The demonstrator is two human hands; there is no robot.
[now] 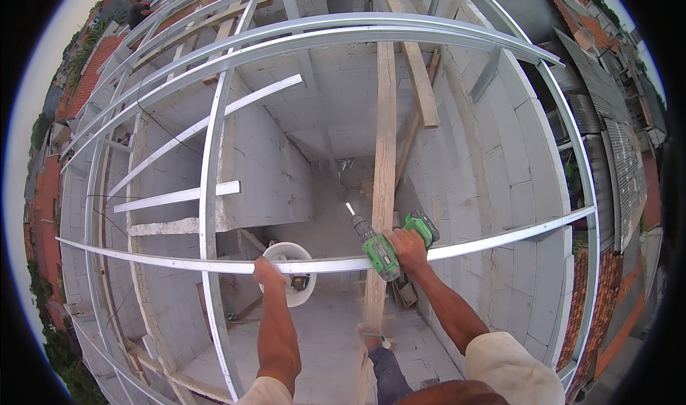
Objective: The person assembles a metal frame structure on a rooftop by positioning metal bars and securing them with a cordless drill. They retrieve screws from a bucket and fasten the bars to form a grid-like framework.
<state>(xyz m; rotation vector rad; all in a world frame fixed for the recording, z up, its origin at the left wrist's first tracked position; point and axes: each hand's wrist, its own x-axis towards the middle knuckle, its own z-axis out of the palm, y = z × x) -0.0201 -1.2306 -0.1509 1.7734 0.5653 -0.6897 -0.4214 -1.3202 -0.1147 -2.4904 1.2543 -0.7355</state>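
My right hand (407,250) is wrapped round the grip of a green cordless drill (381,255), its silver bit pointing forward and slightly left. The drill is over a long, light metal batten (493,243) that runs crosswise in front of me. Farther left, my left hand (266,271) is closed round the same batten. Just beside that hand, a white bucket (304,256) shows below the batten with small items inside, too small to name. The batten's left part crosses a metal rafter (209,219); its right end meets another rafter (589,191).
My foot (371,336) is on a long wooden plank (386,133) over a deep block-walled room. Another plank (418,76) lies at the far end. Short metal pieces (179,196) jut out at left. Curved metal battens (307,35) span ahead. Another person (137,13) is at far left.
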